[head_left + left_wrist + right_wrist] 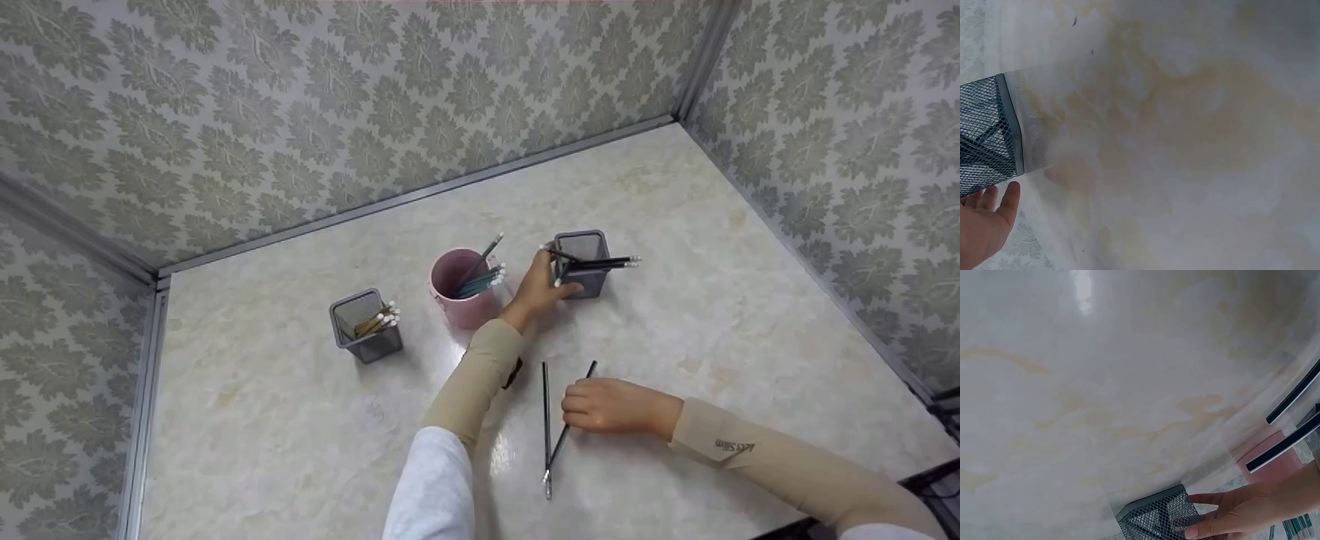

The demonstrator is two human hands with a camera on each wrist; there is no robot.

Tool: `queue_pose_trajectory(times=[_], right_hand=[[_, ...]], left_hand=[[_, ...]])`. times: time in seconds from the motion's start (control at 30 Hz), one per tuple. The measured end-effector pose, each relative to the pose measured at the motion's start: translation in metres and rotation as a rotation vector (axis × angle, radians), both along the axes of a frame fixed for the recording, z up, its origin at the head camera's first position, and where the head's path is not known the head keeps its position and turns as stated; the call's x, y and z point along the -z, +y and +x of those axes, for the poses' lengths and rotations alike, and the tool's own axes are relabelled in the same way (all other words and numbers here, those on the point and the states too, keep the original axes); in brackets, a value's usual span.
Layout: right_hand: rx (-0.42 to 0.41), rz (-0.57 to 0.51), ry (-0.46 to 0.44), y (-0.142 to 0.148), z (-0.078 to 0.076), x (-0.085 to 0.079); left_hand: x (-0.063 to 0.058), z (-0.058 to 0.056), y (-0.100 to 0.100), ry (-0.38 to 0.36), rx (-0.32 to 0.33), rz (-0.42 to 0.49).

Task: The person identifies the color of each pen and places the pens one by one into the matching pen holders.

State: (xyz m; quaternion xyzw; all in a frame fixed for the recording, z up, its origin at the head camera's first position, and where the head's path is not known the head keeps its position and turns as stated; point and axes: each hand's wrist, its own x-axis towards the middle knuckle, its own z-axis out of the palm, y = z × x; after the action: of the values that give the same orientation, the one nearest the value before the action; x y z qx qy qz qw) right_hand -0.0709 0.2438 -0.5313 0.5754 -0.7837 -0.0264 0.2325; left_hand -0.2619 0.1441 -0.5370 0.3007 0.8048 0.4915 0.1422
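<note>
My left hand [534,291] holds the side of a dark mesh pencil cup [591,285], thumb along its front and fingers at its left side. Several black pencils [600,264] with white eraser ends lean out over its rim. Below it, my right hand [611,405] pinches a black pencil [559,445], its fingers curled and its eraser end toward me. Another black pencil [545,405] lies just left of that one, and their eraser ends meet. The right wrist view shows the left thumb [1202,530] against the mesh.
A pink bucket [469,311] with several green pencils stands left of the left hand. Farther left is a second mesh cup [377,346] with yellowish, white-tipped pencils. Patterned wall panels [450,90] border the marbled table [262,420] at the back and sides.
</note>
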Motion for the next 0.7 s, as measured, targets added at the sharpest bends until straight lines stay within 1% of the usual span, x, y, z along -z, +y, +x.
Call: queue_pose_trajectory(times=[0.23,0.33,0.43,0.53,0.7], right_hand=[[-0.003,-0.024,0.03,0.0002,-0.0012,-0.0026],[0.004,-0.038,0.03,0.0011,-0.0023,-0.0038],[0.008,-0.055,0.034,0.0024,-0.003,-0.0054],[0.002,-0.081,0.037,0.0042,-0.0038,-0.0068],[-0.013,-0.141,0.022,0.0075,-0.0047,-0.0092]], left_hand=[[-0.0013,0.0004,-0.0013,-0.015,-0.009,-0.006],[-0.0017,0.0006,-0.0019,-0.024,-0.014,-0.008],[-0.0009,0.0004,-0.0019,-0.017,-0.014,-0.004],[0.0005,0.0001,-0.0012,-0.009,-0.014,0.008],[0.0003,0.0009,-0.0009,-0.032,-0.018,0.002]])
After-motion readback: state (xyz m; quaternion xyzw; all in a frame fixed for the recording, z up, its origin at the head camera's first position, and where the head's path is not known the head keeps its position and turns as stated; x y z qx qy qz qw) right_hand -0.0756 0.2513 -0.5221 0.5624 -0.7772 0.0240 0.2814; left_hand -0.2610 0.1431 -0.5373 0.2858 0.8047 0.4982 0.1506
